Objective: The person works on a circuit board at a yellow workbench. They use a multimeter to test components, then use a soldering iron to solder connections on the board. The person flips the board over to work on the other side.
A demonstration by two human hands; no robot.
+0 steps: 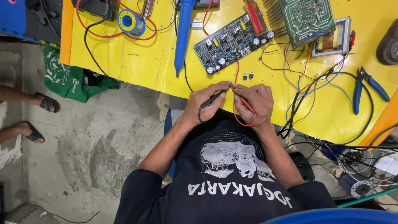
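My left hand (205, 103) grips a black test probe (212, 100) at the near edge of the yellow table (137, 62). My right hand (253, 101) grips a red test probe (244, 101) whose red lead loops under the hand. The two probe tips meet between the hands at about the table's edge. Just beyond the hands lie two small black components (248, 76). A blue circuit board (232, 42) with capacitors lies further out, tilted.
A blue soldering iron (183, 33), a solder spool (129, 21), a green circuit board (306, 17) with heat sink, a transformer (331, 41) and blue-handled pliers (365, 88) lie on the table amid tangled wires. Another person's sandalled feet (37, 118) stand at left on the concrete floor.
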